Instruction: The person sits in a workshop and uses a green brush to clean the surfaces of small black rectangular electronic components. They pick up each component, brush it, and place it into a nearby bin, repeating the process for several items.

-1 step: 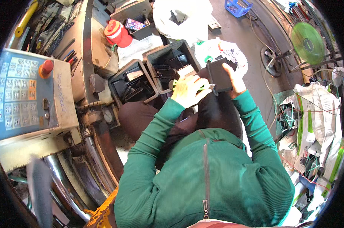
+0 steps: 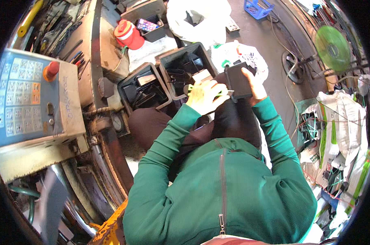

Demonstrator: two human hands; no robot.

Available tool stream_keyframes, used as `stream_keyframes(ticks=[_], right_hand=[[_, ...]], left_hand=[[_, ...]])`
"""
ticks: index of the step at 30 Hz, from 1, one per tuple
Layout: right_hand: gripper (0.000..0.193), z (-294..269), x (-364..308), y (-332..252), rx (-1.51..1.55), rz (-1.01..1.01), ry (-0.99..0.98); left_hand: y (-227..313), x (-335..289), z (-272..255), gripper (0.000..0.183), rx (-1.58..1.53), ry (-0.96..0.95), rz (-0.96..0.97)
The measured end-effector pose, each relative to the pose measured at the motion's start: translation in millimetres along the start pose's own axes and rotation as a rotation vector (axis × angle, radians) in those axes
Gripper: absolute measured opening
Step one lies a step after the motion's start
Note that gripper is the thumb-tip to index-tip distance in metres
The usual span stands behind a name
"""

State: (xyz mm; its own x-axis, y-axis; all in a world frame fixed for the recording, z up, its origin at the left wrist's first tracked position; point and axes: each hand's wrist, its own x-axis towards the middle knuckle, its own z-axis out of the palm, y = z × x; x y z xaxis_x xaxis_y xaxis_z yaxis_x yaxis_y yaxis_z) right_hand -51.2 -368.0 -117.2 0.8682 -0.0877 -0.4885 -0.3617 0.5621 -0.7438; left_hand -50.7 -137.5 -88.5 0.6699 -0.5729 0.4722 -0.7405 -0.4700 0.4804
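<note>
My left hand is closed around a green-handled knife. Its short metal blade points right, toward the near left edge of a black rectangular plastic part; I cannot tell if they touch. My right hand grips that part along its right side, thumb on top, above my right leg. Just beyond my left hand stands a grey bin with black plastic pieces in it. Left of that is a second bin holding similar black pieces.
A control panel with a red knob stands on the left. Beyond the bins are a red cap, a phone and white bags. At right lie a green fan and white sacks.
The whole view has shifted slightly. At the lower left, a blurred grey machine part has swung right. Both hands keep their holds on the knife and the plastic part.
</note>
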Motion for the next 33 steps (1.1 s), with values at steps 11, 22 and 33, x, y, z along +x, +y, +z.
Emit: stream_keyframes(ticks=[11, 22, 33], right_hand=[[0.032, 48, -40, 6, -0.009, 0.149, -0.203], [0.040, 127, -34, 35, 0.040, 0.415, -0.422], [0.044, 277, 82, 177, -0.673, 0.181, -0.612]], left_hand=[[-16, -15, -42, 0.021, 0.060, 0.022, -0.216], [-34, -63, -105, 0.021, 0.041, 0.127, -0.483], [43, -123, -207, 0.040, -0.095, 0.508, -0.974]])
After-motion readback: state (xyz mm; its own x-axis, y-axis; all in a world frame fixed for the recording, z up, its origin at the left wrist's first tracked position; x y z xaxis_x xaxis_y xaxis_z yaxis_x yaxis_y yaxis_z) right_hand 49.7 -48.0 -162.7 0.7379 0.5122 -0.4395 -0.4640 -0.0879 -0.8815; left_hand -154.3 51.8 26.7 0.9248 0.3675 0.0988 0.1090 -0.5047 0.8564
